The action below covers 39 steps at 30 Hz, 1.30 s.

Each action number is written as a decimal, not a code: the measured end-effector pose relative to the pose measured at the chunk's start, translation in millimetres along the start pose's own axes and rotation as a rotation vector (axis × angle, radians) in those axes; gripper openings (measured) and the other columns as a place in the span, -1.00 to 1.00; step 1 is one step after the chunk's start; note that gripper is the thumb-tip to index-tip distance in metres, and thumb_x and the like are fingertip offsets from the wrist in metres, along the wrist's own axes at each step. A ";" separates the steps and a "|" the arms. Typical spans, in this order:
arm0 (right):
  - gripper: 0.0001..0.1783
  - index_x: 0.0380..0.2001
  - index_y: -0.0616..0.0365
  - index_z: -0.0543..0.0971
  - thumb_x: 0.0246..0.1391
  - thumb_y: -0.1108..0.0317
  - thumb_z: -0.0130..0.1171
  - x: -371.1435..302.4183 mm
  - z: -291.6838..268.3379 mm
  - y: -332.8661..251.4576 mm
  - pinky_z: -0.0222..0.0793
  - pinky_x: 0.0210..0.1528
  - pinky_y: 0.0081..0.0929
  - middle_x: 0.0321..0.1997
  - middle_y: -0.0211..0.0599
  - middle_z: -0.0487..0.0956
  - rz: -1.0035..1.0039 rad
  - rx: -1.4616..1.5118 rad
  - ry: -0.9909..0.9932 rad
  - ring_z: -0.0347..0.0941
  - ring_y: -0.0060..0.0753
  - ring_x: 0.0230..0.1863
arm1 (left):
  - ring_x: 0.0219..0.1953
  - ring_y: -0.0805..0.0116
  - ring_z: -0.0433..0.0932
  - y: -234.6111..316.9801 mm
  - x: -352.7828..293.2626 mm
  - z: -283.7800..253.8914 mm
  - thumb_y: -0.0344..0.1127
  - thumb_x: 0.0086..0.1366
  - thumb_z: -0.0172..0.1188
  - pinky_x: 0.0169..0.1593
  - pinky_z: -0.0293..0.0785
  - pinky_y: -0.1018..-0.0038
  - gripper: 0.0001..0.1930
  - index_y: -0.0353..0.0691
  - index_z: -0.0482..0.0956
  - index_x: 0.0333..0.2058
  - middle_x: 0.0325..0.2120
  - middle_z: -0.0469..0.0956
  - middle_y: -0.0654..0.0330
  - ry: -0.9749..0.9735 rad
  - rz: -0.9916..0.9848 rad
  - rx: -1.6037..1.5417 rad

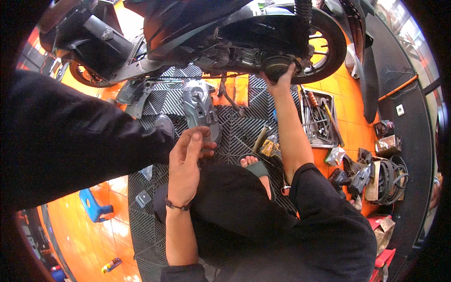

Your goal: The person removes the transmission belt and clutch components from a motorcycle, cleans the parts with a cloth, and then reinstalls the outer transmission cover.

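Observation:
A dark scooter (188, 30) stands across the far side, with its engine parts exposed low down. My right hand (278, 81) reaches up to the round clutch drum (275, 65) beside the rear wheel (331, 44), its fingers and thumb spread around the rim. My left hand (188, 152) is raised over my lap, loosely curled, thumb apart from the fingers, and I see nothing in it. Just beyond it, a grey metal crankcase cover (197, 101) lies on the black ribbed mat (235, 127).
Right of my right forearm is a metal tray (322, 136) of hand tools, including a hammer (332, 124). A yellow power tool (270, 146) lies near my foot. Drive belts (392, 181) and boxes line the right wall. Another person's black-trousered leg (84, 136) crosses the left; a blue stool (94, 207) stands below.

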State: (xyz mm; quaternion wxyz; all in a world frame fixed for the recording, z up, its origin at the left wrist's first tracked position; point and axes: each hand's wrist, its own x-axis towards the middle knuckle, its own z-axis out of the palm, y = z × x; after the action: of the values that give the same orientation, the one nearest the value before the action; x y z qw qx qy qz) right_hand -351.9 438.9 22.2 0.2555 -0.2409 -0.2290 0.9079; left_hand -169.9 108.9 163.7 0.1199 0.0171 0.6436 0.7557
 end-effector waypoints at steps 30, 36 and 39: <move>-0.76 -0.10 0.24 0.59 0.20 0.40 0.15 -167.8 -243.3 64.2 0.46 -0.07 -0.42 -0.18 -0.17 0.69 -0.181 -1.760 -1.016 0.62 -0.30 -0.15 | -0.43 0.63 0.51 14.7 -76.6 -88.6 -0.12 0.35 0.32 -0.34 0.44 0.64 -0.68 -0.31 0.63 -0.16 -0.40 0.64 0.27 0.623 0.218 0.625; -0.77 -0.11 0.24 0.59 0.20 0.40 0.16 -185.4 -189.5 169.3 0.45 -0.07 -0.42 -0.19 -0.20 0.69 -0.161 -1.989 -1.406 0.60 -0.35 -0.15 | -0.43 0.64 0.48 28.1 -127.2 -102.4 -0.14 0.35 0.32 -0.33 0.43 0.67 -0.68 -0.32 0.61 -0.15 -0.41 0.60 0.29 0.738 0.184 0.399; -0.78 -0.11 0.23 0.60 0.19 0.40 0.17 -192.7 -180.0 197.7 0.45 -0.06 -0.42 -0.20 -0.21 0.69 -0.131 -2.044 -1.487 0.60 -0.37 -0.16 | -0.41 0.64 0.47 30.8 -136.8 -98.8 -0.16 0.34 0.33 -0.30 0.43 0.65 -0.67 -0.33 0.59 -0.14 -0.39 0.60 0.29 0.772 0.125 0.422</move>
State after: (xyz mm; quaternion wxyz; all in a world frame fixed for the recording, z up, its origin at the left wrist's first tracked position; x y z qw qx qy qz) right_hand -176.8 229.8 -162.8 -0.1923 0.2508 -0.9231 0.2190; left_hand -59.8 -19.0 194.5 -0.1814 -0.2033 0.7791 0.5645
